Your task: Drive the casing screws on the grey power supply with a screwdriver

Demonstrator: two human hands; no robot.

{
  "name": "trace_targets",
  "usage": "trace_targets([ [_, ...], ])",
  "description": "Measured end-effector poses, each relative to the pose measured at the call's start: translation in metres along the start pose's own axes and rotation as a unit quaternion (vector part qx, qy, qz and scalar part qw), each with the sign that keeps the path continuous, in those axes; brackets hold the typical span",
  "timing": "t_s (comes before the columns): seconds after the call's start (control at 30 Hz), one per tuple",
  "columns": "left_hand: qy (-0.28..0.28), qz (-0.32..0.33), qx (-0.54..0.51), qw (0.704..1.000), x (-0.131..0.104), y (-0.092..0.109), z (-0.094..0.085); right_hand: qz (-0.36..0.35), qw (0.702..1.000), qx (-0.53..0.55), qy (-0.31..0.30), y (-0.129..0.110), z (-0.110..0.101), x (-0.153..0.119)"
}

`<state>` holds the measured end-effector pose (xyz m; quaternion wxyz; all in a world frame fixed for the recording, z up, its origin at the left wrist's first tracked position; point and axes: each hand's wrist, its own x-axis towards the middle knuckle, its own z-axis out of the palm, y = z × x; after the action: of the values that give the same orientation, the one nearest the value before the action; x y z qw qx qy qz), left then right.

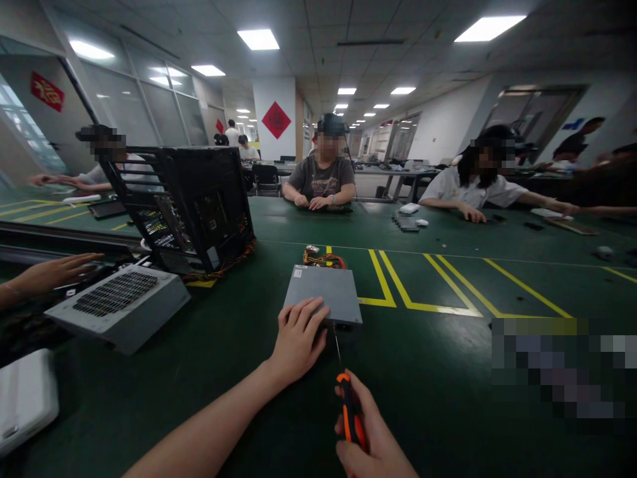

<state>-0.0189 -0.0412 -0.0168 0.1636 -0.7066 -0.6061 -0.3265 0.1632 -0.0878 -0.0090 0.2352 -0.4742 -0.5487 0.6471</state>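
Grey metal power-supply box (323,293) lies flat on the green counter (448,372), toward the near edge at its middle, with a bundle of orange and yellow wires (323,257) spilling from its far end. In the head view, the left hand (297,340) rests palm-down on the box's near left corner, fingers (311,313) spread slightly apart and pressed onto the lid. The right hand (371,435) sits just inside the near edge, fingers wrapped tight around the orange-and-black handle of a screwdriver (347,392); its thin shaft slants up to the box's near side, the tip touching or just at it. Toward the left edge stands a tilted black computer case (189,206), and just before it lies a second grey box with a vent grille (119,305). A co-worker's hand (54,271) reaches in from the left edge. Yellow lines (423,292) mark the counter to the right of the box. Other people sit along the far edge.
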Motion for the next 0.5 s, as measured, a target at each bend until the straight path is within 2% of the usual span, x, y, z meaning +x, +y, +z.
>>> trace_targets([
  [0.07, 0.001, 0.001, -0.001, 1.000, 0.000, 0.000, 0.000, -0.083, 0.992, -0.090, 0.022, 0.004, -0.003, -0.003],
  [0.17, 0.004, 0.002, 0.002, 1.000, 0.000, 0.001, -0.001, -0.244, 0.947, -0.199, 0.059, 0.011, -0.005, -0.003],
  [0.27, 0.007, 0.005, 0.010, 1.000, 0.000, 0.001, -0.001, -0.384, 0.872, -0.300, 0.055, 0.013, -0.006, 0.001],
  [0.33, 0.006, 0.008, 0.018, 1.000, 0.000, 0.002, -0.001, -0.468, 0.801, -0.373, 0.022, 0.009, -0.009, 0.005],
  [0.4, 0.004, 0.009, 0.027, 1.000, 0.000, 0.002, -0.001, -0.518, 0.728, -0.449, -0.009, 0.003, -0.012, 0.008],
  [0.43, 0.003, 0.008, 0.031, 0.999, 0.000, 0.002, -0.001, -0.527, 0.709, -0.470, -0.004, 0.000, -0.014, 0.009],
  [0.5, -0.001, 0.006, 0.036, 0.999, 0.000, 0.002, -0.001, -0.525, 0.708, -0.473, -0.011, -0.005, -0.017, 0.009],
])
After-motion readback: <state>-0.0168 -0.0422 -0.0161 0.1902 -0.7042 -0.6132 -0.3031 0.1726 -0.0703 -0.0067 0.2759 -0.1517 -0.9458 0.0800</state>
